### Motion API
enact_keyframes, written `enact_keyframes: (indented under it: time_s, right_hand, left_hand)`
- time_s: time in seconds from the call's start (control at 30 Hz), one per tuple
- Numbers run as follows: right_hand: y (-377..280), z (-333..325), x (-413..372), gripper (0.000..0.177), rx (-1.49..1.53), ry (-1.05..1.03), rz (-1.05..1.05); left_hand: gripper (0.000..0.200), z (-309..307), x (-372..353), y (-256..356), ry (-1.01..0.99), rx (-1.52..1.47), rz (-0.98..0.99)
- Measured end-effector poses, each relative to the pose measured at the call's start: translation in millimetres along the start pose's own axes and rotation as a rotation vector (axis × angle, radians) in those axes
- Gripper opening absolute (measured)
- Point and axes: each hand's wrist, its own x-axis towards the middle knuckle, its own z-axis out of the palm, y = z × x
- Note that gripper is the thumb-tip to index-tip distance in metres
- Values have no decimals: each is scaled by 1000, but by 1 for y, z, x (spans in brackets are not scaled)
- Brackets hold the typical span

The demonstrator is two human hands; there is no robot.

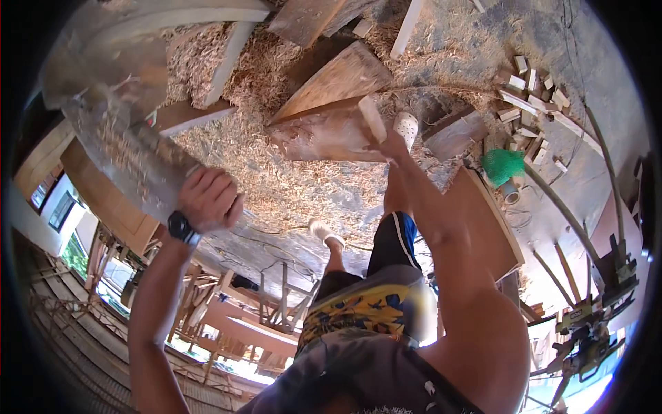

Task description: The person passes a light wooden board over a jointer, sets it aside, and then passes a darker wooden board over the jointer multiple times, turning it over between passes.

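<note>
At the far left we see the left hand (207,199), a watch on its wrist, with its fingers wrapped tight round the lower end of a broad grey tool (131,148). The tool is flecked with shavings and too blurred for us to name. Towards the middle, a wedge-shaped wooden block (324,134) lies on the shavings (289,186) that cover the floor. The right hand (387,143) is closed on the block's right end, just beside a white shoe (408,126). Further right we find a green bundle (502,165) and, above it, scattered wood offcuts (534,86).
</note>
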Motion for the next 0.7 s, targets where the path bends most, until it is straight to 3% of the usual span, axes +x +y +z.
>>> enact_keyframes:
  time_s: [0.17, 0.4, 0.47, 0.53, 0.57, 0.6, 0.63, 0.7]
  right_hand:
    - [-67, 33, -109, 90, 59, 132, -92]
    - [-172, 153, -209, 71, -38, 255, -110]
    - [-180, 193, -227, 64, 5, 336, -171]
    - [-184, 224, -238, 63, 23, 384, -246]
    - [-186, 237, -245, 62, 57, 434, -306]
    - [-189, 247, -252, 63, 48, 427, -302]
    - [-192, 257, -252, 63, 36, 460, -319]
    - [-178, 284, -264, 63, -1, 497, -387]
  left_hand:
    - [13, 7, -6, -2, 99, -3, 1]
    - [11, 21, -14, -6, 307, 34, -63]
    - [15, 11, -11, -2, 195, 102, -84]
    - [51, -1, -2, 3, 73, -54, -303]
    - [43, -7, -2, 9, 294, -240, -322]
    - [52, -28, -3, 24, 111, -491, -553]
    - [52, -26, -8, 41, 146, -482, -535]
    - [21, 12, -39, 79, 1024, -1049, -362]
